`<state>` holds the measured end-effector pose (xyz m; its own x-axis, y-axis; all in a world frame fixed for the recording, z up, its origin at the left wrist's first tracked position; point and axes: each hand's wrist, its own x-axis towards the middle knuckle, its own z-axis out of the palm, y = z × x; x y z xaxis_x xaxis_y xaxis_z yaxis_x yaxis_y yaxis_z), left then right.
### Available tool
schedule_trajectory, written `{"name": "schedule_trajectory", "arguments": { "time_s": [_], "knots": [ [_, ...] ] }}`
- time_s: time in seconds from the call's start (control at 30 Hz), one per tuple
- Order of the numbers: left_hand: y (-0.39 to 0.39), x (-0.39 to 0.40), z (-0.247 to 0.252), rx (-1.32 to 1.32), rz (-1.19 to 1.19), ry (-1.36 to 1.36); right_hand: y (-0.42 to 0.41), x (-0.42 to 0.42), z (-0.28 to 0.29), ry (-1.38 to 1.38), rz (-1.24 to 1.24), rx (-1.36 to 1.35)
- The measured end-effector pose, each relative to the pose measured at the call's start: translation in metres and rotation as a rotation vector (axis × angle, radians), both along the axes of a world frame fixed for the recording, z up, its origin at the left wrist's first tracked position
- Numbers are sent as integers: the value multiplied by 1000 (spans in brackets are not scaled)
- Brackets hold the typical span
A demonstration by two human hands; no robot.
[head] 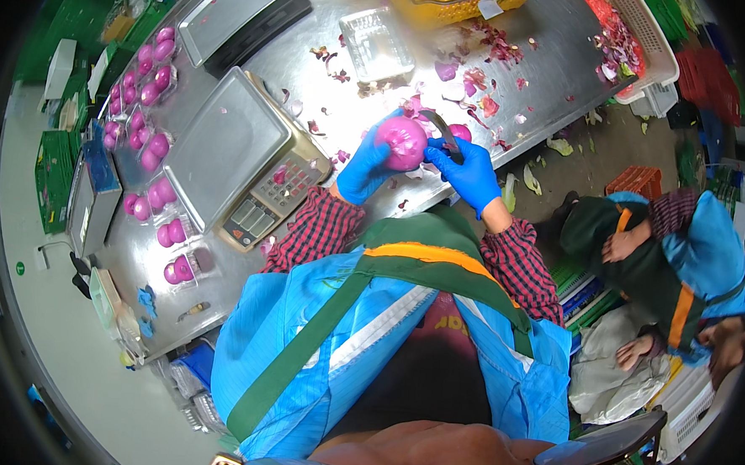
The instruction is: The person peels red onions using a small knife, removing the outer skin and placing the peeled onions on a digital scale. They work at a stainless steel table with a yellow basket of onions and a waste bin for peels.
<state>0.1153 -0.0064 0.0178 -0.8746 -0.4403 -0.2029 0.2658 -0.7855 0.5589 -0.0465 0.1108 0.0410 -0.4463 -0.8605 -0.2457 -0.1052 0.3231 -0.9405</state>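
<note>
My left hand point(366, 163), in a blue glove, holds a peeled red onion point(401, 143) above the steel table. A knife with a dark curved blade point(440, 126) is in my gloved right hand point(467, 168), close against the onion's right side. My right fingertips reach the onion's edge. Behind the knife a second onion point(460, 132) rests on the table, partly hidden. Loose onion skins point(454, 91) lie around both hands. Beyond them stands a clear plastic tray point(377, 45).
A weighing scale point(256, 169) stands left of my hands, another scale point(232, 20) behind it. Trays of onions point(163, 193) line the table's left side. A yellow basket point(448, 3) and a white crate point(657, 51) holding skins are at the back. A person point(655, 266) sits at right.
</note>
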Motion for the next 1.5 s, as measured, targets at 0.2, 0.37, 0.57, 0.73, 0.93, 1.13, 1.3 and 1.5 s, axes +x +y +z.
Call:
{"name": "schedule_trajectory", "arguments": {
  "time_s": [0.2,0.37,0.57,0.73,0.93,1.13,1.3,1.5],
  "knots": [
    [-9,2,-1,-534,-89,-260,-15,-12,31,416,203,22],
    [-19,8,13,-603,-195,-346,-25,-18,31,562,444,-10],
    [-21,6,18,-705,-293,-365,-32,-19,26,759,649,-94],
    [-16,8,6,-717,-263,-424,-41,-12,22,809,710,12],
    [-5,7,-7,-700,-87,-420,-61,-31,-4,602,605,-15],
    [11,-15,5,-672,278,-591,-97,-81,-23,-205,651,142],
    [27,-57,18,-661,239,-706,-105,-111,-15,-11,1012,-175],
    [41,-103,37,-768,188,-763,-112,-163,-10,286,1332,-215]
  ]
}}
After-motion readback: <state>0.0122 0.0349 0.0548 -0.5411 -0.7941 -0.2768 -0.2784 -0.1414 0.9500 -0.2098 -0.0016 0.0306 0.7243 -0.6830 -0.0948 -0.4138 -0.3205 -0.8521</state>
